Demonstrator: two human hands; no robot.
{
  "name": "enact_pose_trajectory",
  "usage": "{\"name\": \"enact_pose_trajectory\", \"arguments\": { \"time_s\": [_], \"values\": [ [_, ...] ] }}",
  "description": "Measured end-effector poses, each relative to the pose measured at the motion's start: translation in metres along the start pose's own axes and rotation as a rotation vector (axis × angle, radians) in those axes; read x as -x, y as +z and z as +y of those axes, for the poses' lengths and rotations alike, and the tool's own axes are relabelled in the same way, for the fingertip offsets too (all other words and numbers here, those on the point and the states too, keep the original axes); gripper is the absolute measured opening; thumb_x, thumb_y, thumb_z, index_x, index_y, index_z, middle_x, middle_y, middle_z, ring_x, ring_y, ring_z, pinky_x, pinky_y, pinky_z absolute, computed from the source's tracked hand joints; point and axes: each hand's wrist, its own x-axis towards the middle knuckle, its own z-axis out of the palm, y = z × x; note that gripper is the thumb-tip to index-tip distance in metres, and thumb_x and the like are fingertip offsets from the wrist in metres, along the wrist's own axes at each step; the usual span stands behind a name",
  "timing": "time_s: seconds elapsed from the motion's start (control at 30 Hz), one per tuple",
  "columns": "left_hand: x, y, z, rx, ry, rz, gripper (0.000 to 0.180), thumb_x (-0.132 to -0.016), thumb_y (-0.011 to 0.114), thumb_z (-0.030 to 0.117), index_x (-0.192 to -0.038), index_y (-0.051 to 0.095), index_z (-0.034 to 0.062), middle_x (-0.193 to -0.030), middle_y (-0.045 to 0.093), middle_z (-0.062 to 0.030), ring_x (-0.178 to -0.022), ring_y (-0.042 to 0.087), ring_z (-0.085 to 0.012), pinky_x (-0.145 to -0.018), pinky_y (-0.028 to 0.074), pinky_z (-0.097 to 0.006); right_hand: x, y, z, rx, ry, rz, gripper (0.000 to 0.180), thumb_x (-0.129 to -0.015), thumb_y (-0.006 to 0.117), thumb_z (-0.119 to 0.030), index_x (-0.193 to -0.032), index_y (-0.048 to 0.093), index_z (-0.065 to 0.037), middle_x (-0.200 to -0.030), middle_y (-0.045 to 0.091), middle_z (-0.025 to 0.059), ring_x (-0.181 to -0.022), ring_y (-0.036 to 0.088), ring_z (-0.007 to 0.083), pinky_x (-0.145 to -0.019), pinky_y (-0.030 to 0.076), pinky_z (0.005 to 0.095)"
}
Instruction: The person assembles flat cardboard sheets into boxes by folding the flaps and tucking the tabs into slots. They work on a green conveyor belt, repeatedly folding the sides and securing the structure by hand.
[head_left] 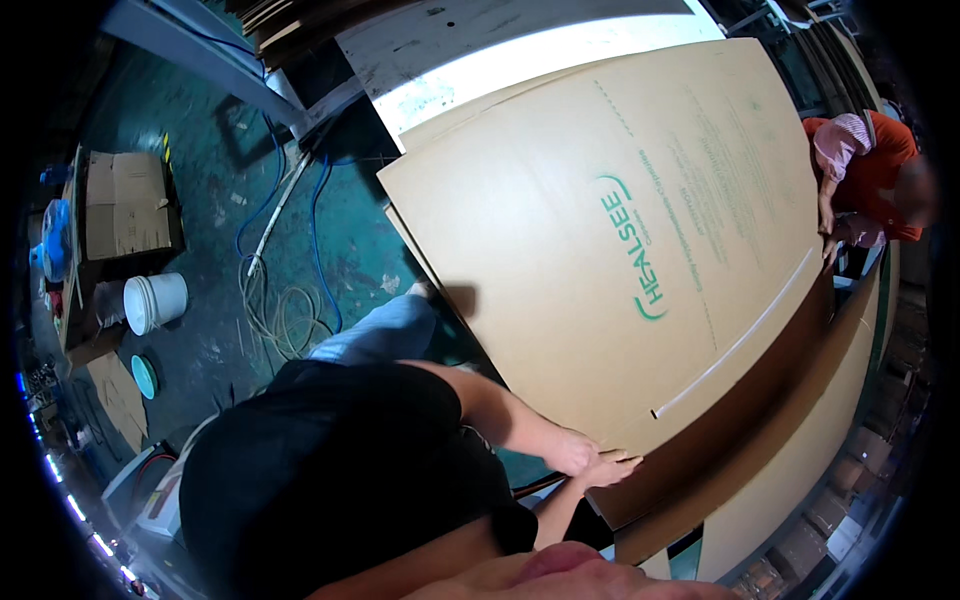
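Large tan cardboard sheet with green print (520, 290), spread across the centre and upper right.
A co-worker in orange (880, 165) has hands at its right edge; at lower centre, the person's curled left hand (572, 453) and straighter-fingered right hand (608, 470) meet along its lower edge, either grip's clamping impossible to tell.

Your left hand (573, 453) and right hand (612, 468) are both bare, and so are the forearms (510, 415) behind them. Up the arm from your left hand, a short black sleeve (425, 395) ends above the elbow. It belongs to your loose black top (330, 480), plain, dark and matte where it shows. Well to the left of that hand, your trousers (385, 325) are light blue, faded-looking; their finer details are too small to tell.
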Motion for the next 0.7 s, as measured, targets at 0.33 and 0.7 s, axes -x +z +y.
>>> {"name": "enact_pose_trajectory", "arguments": {
  "time_s": [0.33,0.7],
  "values": [
    [0.009,-0.035,0.027,0.073,-0.161,-0.017,0.02,-0.075,0.059,0.015,-0.083,0.073,0.0042,-0.091,0.07,-0.01,-0.094,0.062,-0.0244,-0.088,0.046,-0.036,-0.01,-0.014,-0.011,0.101,-0.028,0.046,0.054,-0.101,0.038,-0.034,-0.138,0.045,0.004,-0.145,0.041,0.0244,-0.135,0.038,0.0397,-0.111,0.03,0.0508],
    [-0.003,-0.061,0.005,0.11,-0.12,-0.07,0.015,-0.075,0.058,0.016,-0.077,0.066,0.0032,-0.086,0.064,-0.0105,-0.092,0.058,-0.0262,-0.085,0.045,-0.035,0.001,0.007,-0.006,0.157,-0.028,0.088,0.051,-0.096,0.043,-0.032,-0.138,0.048,-0.005,-0.148,0.042,0.0163,-0.138,0.034,0.0365,-0.11,0.028,0.0516]
  ]
}}
